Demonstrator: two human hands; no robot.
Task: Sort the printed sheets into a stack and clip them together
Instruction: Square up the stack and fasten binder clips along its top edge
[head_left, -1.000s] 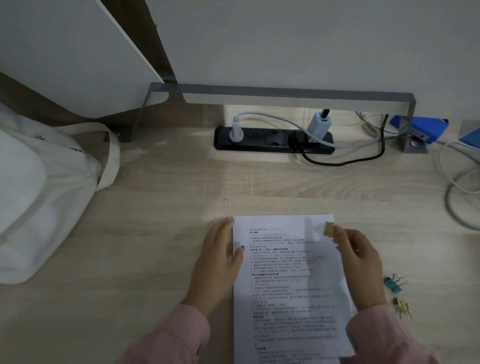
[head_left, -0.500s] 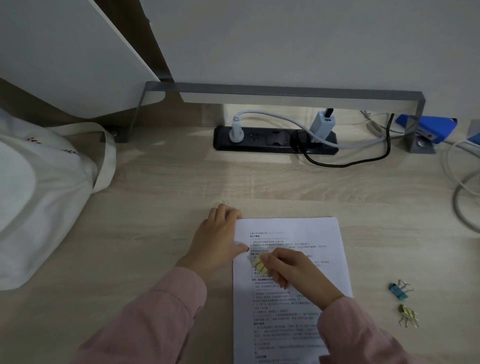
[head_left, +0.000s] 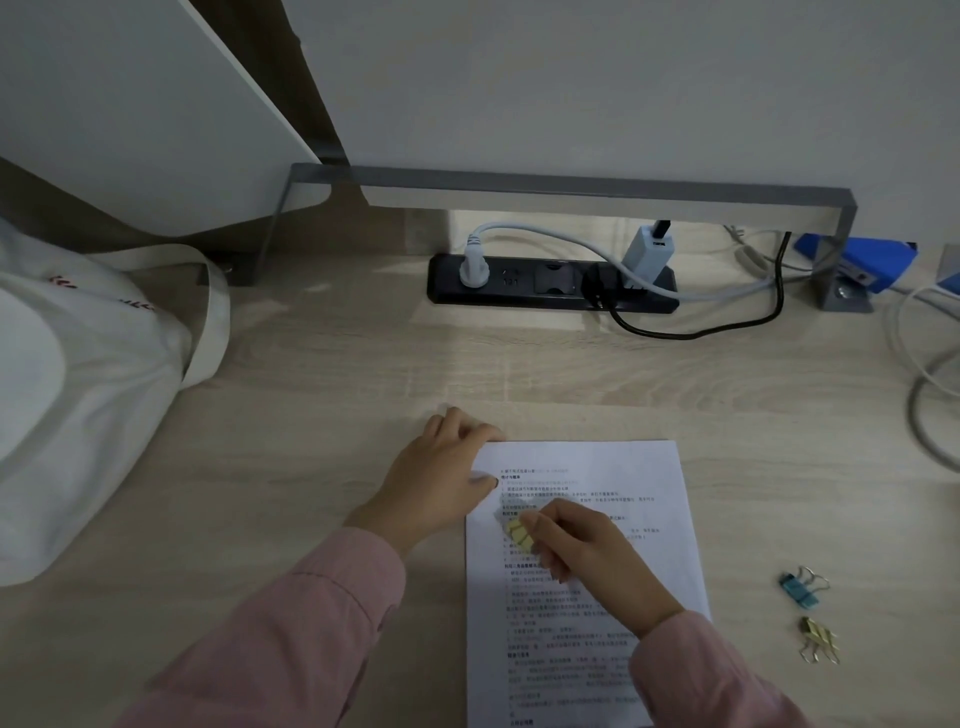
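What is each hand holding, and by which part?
The right hand pinches a yellow binder clip at one end, its body poking out. The left hand holds the printed sheets at their top left corner, thumb on top.

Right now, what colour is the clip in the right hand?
The clip is yellow; head view.

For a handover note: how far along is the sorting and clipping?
Done: the white printed sheets lie as one squared stack. In hand: the left hand holds the stack's top-left corner and the right hand pinches a yellow binder clip over the page. Left: getting that clip onto the stack's edge. A teal binder clip and a gold binder clip lie unused at the right.
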